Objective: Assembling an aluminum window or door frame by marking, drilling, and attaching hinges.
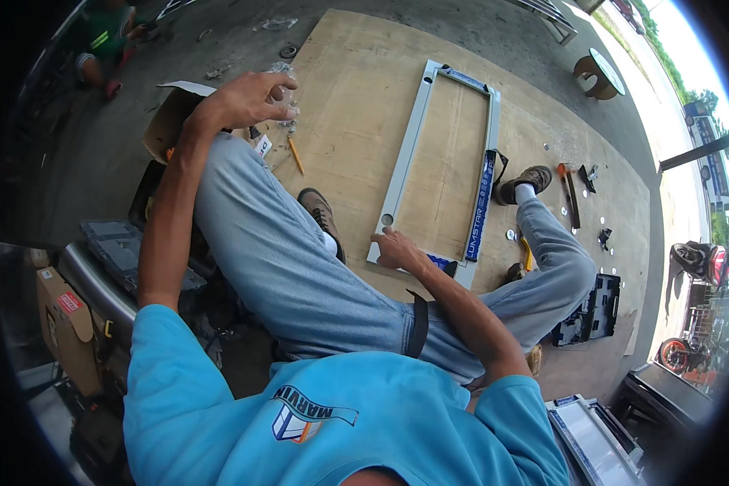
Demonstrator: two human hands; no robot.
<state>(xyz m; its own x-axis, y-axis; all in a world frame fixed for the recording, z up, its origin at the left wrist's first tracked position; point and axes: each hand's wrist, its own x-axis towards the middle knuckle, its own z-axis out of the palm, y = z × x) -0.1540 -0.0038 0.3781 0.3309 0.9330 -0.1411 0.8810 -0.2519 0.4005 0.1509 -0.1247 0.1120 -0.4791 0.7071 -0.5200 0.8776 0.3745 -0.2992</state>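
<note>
A grey rectangular metal frame [403,166] lies on a plywood board, with blue protective film along its right side and parts of its ends. My right hand [399,249] grips its near left corner, fingers curled beside a round hole in the rail. Beyond my left knee, my left hand [251,99] hangs raised with thumb and fingers apart. A clear plastic bag [283,101] shows by those fingertips; no hold on it is visible. Below that hand, a yellow pencil [296,155] rests on the board, near an opened cardboard box [170,121].
Right of my right foot lie an orange-handled tool [569,194], black clamp-like pieces and several small discs. An open black tool case [593,312] sits by my right knee. A cable reel [599,74] stands beyond the plywood board [340,57]. Another person [101,40] sits at the far left.
</note>
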